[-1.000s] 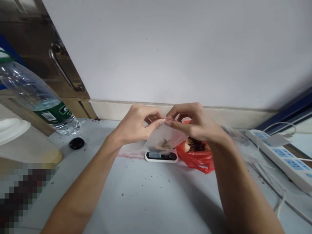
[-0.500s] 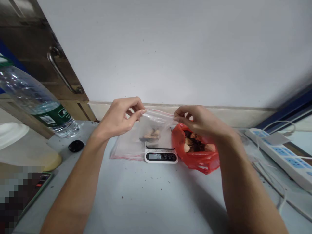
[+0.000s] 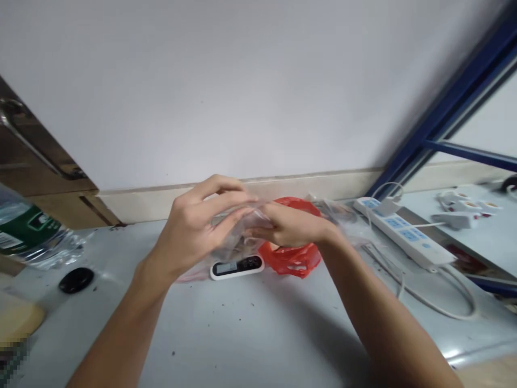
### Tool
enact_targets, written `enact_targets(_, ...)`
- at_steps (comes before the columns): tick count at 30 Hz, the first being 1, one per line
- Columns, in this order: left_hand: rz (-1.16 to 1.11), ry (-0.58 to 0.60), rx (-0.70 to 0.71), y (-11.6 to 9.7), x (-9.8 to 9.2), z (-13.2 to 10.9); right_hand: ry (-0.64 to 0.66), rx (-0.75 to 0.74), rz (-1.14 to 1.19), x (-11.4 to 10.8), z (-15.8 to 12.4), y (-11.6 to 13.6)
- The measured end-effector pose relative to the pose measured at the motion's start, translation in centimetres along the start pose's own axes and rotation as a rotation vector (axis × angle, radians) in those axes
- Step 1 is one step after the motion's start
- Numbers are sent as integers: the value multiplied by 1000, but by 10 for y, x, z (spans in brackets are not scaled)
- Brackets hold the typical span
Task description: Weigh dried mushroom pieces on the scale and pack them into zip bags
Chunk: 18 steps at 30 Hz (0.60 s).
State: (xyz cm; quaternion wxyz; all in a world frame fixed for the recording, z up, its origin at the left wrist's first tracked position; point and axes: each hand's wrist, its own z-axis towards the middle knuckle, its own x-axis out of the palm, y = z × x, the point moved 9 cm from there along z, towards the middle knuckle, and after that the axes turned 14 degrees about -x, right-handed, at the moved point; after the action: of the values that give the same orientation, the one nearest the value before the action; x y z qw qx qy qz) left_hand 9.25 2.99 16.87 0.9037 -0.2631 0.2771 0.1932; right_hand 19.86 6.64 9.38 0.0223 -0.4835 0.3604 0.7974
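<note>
Both my hands meet over a small digital scale (image 3: 237, 267), closed on the top of a clear zip bag (image 3: 230, 245). Brownish dried pieces show dimly through its plastic. My left hand (image 3: 197, 221) pinches the bag's upper edge from the left. From the right, my right hand (image 3: 283, 223) grips the same edge, its fingertips partly hidden and a little blurred. Beneath and behind my right hand stands a red plastic bag (image 3: 294, 264), its contents mostly covered. Flat zip bags (image 3: 191, 274) lie by the scale's left side.
At left are a water bottle (image 3: 30, 229), a black round object (image 3: 76, 280) and a tub with a yellowish bottom (image 3: 20, 318). A white power strip (image 3: 404, 231) with cables (image 3: 440, 310) lies at right, near a blue frame (image 3: 440, 102). A wall rises behind.
My hands have come together, bunching the zip bag's mouth that was stretched straight between them. My view has turned to the right, bringing more of the power strip's side into sight.
</note>
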Motion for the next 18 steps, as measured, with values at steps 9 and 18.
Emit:
enact_targets(9,-65,470,-194,11,68,-6,-668,302,-615,-109,-167,-47)
enact_targets(18,74,820,-326,35,122,-34,-164,499,-632,-56,-217,-106)
